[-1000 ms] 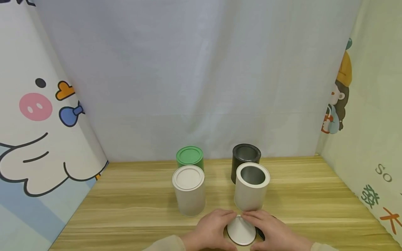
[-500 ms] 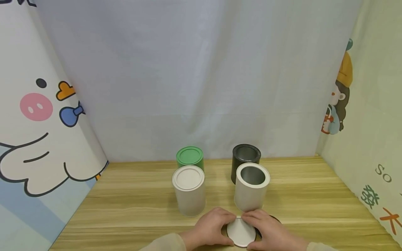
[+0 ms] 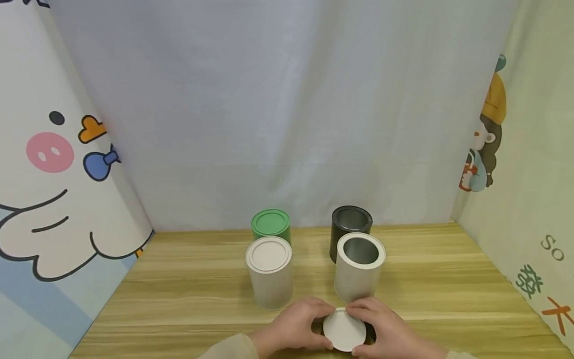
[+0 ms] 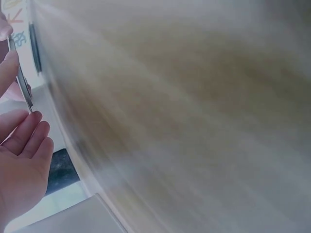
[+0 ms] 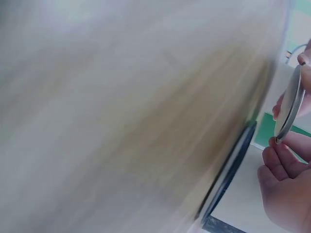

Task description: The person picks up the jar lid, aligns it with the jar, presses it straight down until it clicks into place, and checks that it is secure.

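Observation:
Both hands hold a round white lid above the table near its front edge. My left hand grips the lid's left rim between thumb and fingers. The right rim is pinched the same way by my right hand. In the right wrist view the lid appears edge-on, apart from the tabletop. A black lid lies on the table below; the right hand mostly hides it in the head view. Just beyond the hands stands a white can with an uncovered top.
A white can with its lid on stands to the left, with a lidded green can behind it. Behind the uncovered white can is a black can, its top uncovered. A pale curtain backs the wooden table.
The white lid's tilt has shifted slightly between the hands, and the fingers have moved a little around its rim. The cans have stayed in place.

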Demonstrator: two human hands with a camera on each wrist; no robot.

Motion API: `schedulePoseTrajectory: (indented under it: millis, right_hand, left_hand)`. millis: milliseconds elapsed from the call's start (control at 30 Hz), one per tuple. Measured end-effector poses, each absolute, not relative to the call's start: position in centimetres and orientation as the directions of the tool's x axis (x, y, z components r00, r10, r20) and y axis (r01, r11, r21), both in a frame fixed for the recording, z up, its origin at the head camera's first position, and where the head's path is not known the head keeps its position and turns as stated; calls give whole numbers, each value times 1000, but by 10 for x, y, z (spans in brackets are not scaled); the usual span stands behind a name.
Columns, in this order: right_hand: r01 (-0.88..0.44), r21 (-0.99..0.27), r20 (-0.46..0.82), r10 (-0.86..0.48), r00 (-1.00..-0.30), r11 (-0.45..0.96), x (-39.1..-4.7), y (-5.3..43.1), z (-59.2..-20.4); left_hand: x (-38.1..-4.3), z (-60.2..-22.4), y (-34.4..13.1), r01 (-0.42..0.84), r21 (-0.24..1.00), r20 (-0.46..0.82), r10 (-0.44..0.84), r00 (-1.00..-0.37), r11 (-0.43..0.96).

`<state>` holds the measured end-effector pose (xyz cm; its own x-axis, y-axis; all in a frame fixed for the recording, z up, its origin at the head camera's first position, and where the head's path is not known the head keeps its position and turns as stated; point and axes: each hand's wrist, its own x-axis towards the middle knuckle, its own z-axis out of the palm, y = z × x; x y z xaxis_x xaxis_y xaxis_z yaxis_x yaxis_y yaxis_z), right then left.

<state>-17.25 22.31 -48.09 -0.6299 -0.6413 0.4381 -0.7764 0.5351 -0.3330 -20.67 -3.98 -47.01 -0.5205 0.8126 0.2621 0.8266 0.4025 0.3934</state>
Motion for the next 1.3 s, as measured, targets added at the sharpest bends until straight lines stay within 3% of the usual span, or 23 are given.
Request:
schedulePoseTrajectory:
  millis: [233, 633, 967, 1300]
  right_hand:
    - [-754, -390, 428, -622, -656, 528, -170, 223, -473]
    - [-790, -382, 531, -585, -613, 480, -168, 226, -460]
    - [-836, -354, 641, -542, -544, 420, -175, 226, -450]
    - [-833, -364, 672, -502, -544, 415, -175, 226, -443]
  left_hand:
    - [-207, -465, -42, 809, 457, 293, 796, -530, 370]
    - [-205, -458, -43, 762, 562, 379, 719, -582, 322]
    - [-205, -442, -43, 783, 539, 467, 663, -585, 311]
    - [-208, -436, -42, 809, 523, 540, 630, -559, 269]
